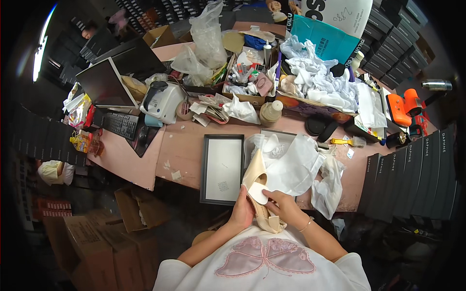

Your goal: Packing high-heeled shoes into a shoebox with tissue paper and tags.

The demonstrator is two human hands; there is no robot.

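Left hand (242, 209) grips the beige shoe (255, 173); right hand (286, 207) pinches the white pad (257, 192) between them. Shoe seems light, smooth, easily scuffed; best held by its sides.

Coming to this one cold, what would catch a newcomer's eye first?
Probably the cream shoe, in the left hand at the lower middle, with the right hand holding a small white piece at its opening. Bright colour likely pulls next: the teal panel at the top, right of centre, and the orange device near the right edge.
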